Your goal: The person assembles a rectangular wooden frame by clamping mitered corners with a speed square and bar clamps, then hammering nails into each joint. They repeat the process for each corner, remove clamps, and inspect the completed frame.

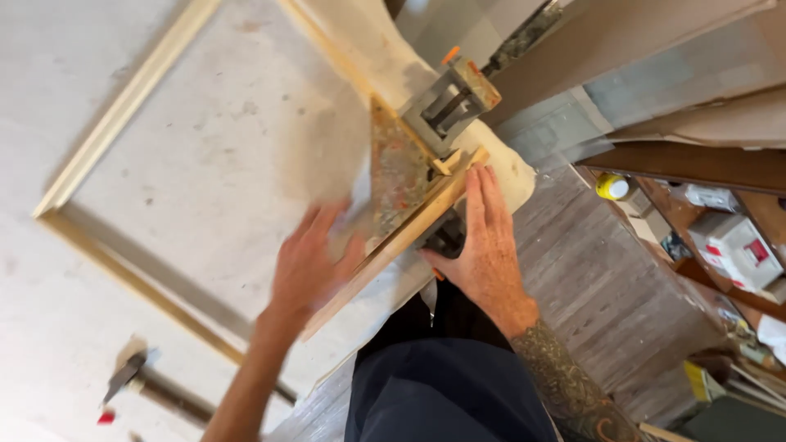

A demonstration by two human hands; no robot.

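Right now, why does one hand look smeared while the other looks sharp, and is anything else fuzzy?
In the head view, the left hand is streaked with motion blur; the right hand, resting on the wooden strip, is fairly crisp. The hammer at the lower left is soft, and the shelves on the right are slightly smeared. Light is even, with only faint shadows beside the frame.

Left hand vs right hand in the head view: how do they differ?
The left hand is motion-blurred, fingers spread over the paint-stained triangular block; the right hand is sharp, fingers flat along the wood frame strip beside the corner clamp. The right forearm is tattooed; the left forearm is bare. Both are bare hands at the same frame corner on the white worktable.
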